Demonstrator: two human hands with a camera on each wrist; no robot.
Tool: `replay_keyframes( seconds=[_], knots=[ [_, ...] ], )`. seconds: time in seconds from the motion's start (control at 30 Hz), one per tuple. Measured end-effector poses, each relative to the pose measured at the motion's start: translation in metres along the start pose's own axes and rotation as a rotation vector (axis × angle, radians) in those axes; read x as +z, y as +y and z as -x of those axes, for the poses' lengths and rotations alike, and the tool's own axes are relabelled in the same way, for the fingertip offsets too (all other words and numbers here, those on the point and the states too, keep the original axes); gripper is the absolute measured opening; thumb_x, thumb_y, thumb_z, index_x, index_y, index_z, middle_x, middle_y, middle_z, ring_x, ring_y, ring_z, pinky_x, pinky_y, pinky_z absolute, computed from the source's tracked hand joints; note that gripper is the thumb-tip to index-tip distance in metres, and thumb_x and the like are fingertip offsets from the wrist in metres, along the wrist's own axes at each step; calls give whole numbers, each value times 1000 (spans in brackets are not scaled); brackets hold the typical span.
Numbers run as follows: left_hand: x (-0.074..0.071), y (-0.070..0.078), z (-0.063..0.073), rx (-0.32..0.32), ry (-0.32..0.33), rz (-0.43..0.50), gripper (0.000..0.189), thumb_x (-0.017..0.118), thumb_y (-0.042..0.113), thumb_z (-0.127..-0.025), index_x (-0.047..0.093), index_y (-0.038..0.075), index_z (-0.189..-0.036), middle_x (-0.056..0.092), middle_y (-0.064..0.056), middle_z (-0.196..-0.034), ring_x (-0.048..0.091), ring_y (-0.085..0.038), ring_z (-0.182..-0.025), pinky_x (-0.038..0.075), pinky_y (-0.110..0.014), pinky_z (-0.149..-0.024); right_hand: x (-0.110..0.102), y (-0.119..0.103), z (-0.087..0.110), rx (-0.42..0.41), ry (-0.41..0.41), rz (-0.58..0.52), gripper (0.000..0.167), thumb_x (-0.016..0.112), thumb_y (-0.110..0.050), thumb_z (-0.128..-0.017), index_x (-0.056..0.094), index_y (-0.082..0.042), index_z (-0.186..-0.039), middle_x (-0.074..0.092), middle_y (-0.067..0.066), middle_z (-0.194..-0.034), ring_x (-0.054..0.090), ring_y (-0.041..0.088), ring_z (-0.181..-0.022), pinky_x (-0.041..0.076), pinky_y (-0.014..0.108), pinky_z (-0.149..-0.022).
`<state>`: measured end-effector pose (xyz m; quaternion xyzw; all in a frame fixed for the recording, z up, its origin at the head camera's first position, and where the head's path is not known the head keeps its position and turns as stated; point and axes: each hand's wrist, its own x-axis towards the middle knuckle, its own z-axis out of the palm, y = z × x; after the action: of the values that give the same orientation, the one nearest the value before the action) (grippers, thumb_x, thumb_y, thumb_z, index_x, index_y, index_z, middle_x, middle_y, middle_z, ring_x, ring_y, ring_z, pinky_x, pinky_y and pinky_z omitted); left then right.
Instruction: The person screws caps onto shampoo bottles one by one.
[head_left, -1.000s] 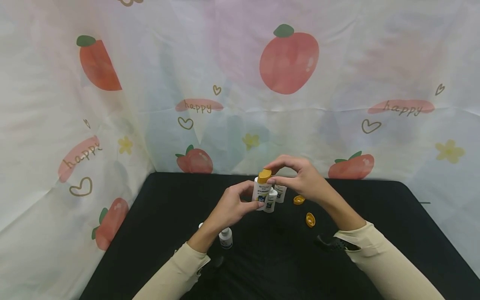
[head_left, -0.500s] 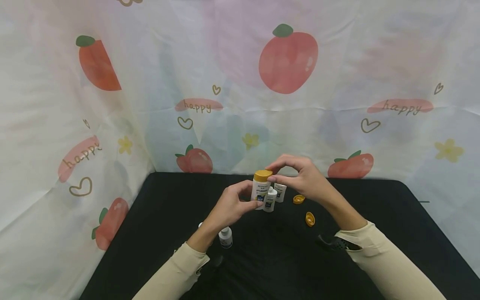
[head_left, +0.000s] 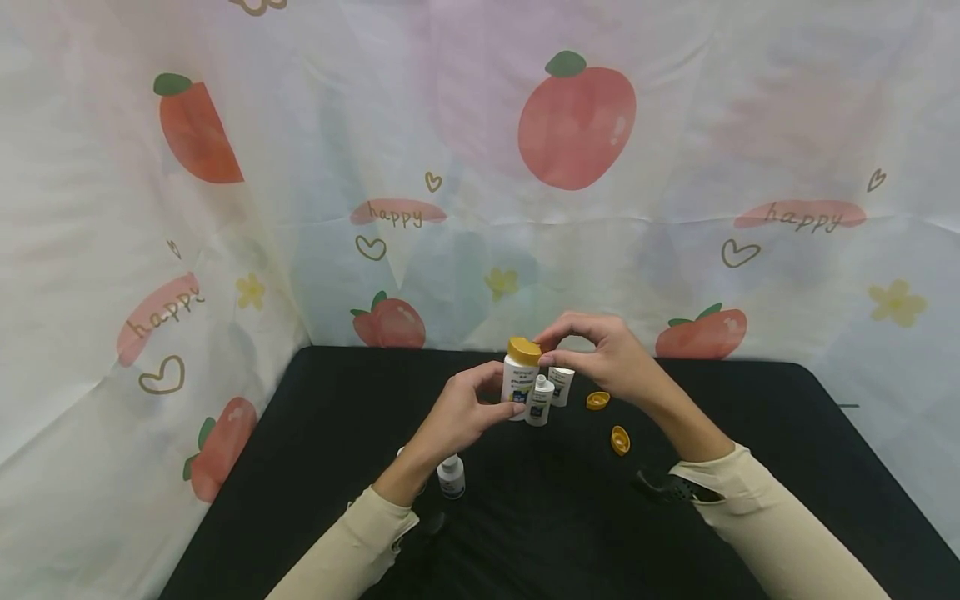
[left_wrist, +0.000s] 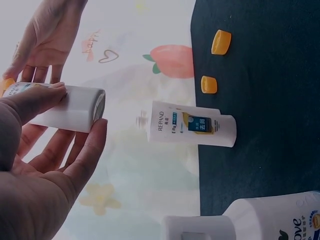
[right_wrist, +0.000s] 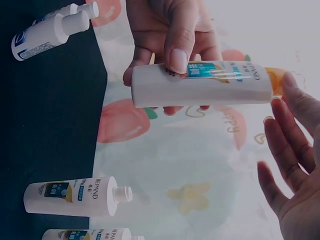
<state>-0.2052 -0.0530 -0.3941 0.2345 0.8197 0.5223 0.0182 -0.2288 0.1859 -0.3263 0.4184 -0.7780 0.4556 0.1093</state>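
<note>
My left hand (head_left: 461, 410) grips a white shampoo bottle (head_left: 517, 381) round its body, holding it up above the table. A yellow cap (head_left: 523, 351) sits at the top of that bottle. Thumb and fingertips of my right hand (head_left: 603, 360) pinch this cap at its side; in the right wrist view the thumb (right_wrist: 299, 95) lies against it. Two similar white bottles with bare necks, a nearer one (head_left: 538, 406) and a farther one (head_left: 560, 387), stand just behind and right of the held bottle. Two loose yellow caps (head_left: 597, 401) lie on the table below my right hand.
The black table (head_left: 555, 525) ends at a fruit-printed curtain (head_left: 465, 150). White-capped bottles (right_wrist: 45, 37) stand by my left forearm, partly hidden by it in the head view; one, in the left wrist view, is a Dove bottle (left_wrist: 280, 220).
The yellow cap has turned on the bottle, from a narrow, tilted look to a broader one, then slightly round again. Both hands stay almost in place.
</note>
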Motion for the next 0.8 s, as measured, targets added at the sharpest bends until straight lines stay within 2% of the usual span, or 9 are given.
replay_keyframes(
  seconds=[0.2,0.5,0.8],
  knots=[
    [1,1,0,21,-3,1,35,78,20,-92,67,20,-125,70,9,-106,66,-9,-96,54,-37,-88,3,16,0,-19,-14,-48,40,77,8,-84,71,-11,-118,68,2,-111,67,15,-95,53,27,-96],
    [3,2,0,43,-8,7,36,78,19,-92,67,19,-126,71,8,-105,66,-8,-96,54,-37,-90,4,13,-1,-12,-40,-42,45,79,1,-85,69,-13,-127,67,-1,-118,68,14,-97,55,35,-95],
    [6,1,-1,38,-11,16,34,78,18,-91,67,20,-124,71,8,-104,67,-7,-94,55,-35,-88,6,16,-1,9,-41,-61,45,79,1,-85,69,-14,-126,64,-1,-115,65,14,-102,52,25,-95]
  ],
)
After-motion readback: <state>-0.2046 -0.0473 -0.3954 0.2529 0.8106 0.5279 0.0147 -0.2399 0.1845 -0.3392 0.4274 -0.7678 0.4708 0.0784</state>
